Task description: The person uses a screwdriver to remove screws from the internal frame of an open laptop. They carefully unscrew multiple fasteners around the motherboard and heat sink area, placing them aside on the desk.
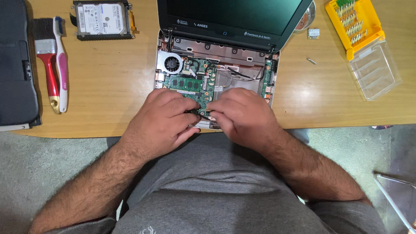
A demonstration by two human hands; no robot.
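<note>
A small opened laptop (216, 65) lies on the wooden table with its inner parts bare: a green circuit board (190, 82), a round fan (172, 63) and thin black wires. My left hand (162, 121) and my right hand (242, 115) meet over the board's near edge. Their fingertips pinch a small dark tool or part (200, 114) between them; which hand grips it is unclear. The hands hide the near part of the board.
A hard drive (103, 19) lies at the back left, beside a red-handled brush (50, 65) and a pink-and-white toothbrush (61, 65). A dark case (15, 65) sits at the far left. A yellow bit holder (353, 24) with its clear lid (375, 69) stands right, near a loose bit (311, 61).
</note>
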